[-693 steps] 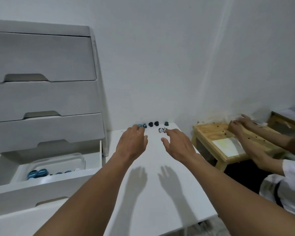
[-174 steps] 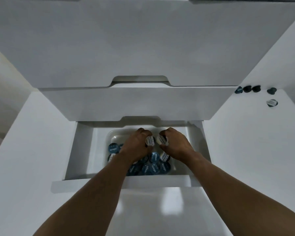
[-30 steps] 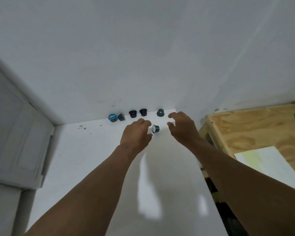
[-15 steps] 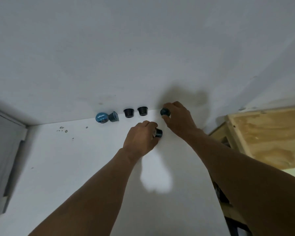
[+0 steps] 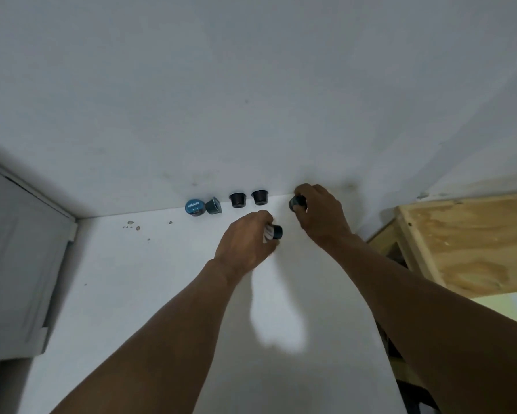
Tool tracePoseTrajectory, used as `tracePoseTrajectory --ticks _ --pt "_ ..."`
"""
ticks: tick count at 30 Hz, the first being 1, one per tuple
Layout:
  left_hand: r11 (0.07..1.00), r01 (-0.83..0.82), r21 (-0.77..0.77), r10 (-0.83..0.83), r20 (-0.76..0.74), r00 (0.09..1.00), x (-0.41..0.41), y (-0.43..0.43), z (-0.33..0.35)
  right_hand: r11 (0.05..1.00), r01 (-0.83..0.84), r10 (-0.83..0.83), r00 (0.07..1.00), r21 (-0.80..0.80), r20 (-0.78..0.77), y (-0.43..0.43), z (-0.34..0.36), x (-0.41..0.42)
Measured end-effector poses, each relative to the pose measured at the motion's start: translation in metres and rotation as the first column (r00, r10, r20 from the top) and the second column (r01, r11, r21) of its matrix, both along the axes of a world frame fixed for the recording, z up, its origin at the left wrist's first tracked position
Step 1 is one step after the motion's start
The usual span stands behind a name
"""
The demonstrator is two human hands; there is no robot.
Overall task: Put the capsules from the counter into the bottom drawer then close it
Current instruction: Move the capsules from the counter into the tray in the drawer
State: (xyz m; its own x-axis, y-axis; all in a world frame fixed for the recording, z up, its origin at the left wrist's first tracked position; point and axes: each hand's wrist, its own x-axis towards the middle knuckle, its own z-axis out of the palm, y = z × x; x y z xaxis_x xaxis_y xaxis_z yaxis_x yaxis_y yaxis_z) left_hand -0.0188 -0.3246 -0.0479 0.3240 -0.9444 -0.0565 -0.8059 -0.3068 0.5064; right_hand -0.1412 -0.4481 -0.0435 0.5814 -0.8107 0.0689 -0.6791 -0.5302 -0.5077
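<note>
You're working in dim, bluish light. A pale glare patch sits on the counter (image 5: 137, 294) toward its right edge. Lines bow near the borders; the left side looks soft.

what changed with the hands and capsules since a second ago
Both were open and reaching then. The left grip has closed round the near capsule and holds it. The right grip moved forward to the wall and took hold of the far capsule. The other four capsules by the wall stayed in place on the counter.
</note>
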Motion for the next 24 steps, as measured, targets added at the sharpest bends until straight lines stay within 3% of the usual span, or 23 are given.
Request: tracePoseTrajectory --ticks 13,16,24 --pt "0.97 -0.156 -0.187 0.171 0.068 0.983 -0.04 0.116 0.147 1.0 -0.02 0.02 0.984 -0.006 0.174 0.119 0.137 -0.043" --pt "0.955 -0.184 -0.232 0.209 0.088 0.974 -0.045 0.147 0.168 0.998 -0.054 0.059 0.964 -0.024 0.258 0.148 0.165 -0.047" --pt "0.932 -0.208 -0.298 0.253 0.12 0.96 -0.055 0.245 0.203 0.987 -0.132 0.153 0.947 -0.091 0.283 0.246 0.204 -0.055"
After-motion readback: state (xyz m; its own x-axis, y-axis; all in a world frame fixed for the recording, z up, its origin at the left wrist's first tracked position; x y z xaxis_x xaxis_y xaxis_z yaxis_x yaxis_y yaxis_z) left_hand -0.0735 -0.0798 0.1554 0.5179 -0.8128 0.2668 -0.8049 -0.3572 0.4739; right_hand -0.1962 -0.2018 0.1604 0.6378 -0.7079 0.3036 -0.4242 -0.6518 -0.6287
